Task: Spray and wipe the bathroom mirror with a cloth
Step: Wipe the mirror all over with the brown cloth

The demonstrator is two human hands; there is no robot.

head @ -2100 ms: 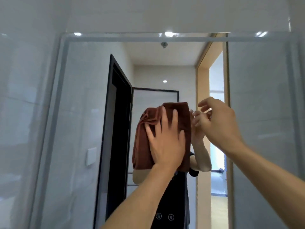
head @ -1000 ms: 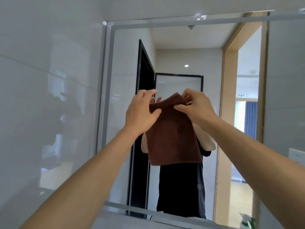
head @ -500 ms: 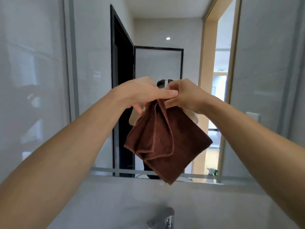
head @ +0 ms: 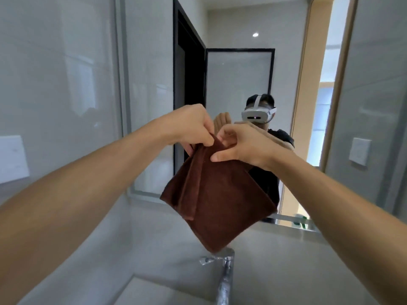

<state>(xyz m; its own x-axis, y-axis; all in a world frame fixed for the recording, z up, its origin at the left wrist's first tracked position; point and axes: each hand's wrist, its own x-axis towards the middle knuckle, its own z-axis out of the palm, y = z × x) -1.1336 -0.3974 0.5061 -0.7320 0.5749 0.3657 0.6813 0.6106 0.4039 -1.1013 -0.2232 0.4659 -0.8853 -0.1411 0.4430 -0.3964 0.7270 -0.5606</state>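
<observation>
Hands together: left hand (head: 187, 126) and right hand (head: 240, 144) both pinch top corner of brown cloth (head: 218, 194). Cloth hangs down off the mirror (head: 237, 80), above the faucet (head: 222, 269); glass lies just ahead.

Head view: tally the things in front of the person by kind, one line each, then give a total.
Hands: 2, left hand and right hand, both pinching the cloth
Brown cloth: 1
Mirror: 1
Faucet: 1
White wall plates: 2, left wall plate and right wall plate
Total: 7
</observation>
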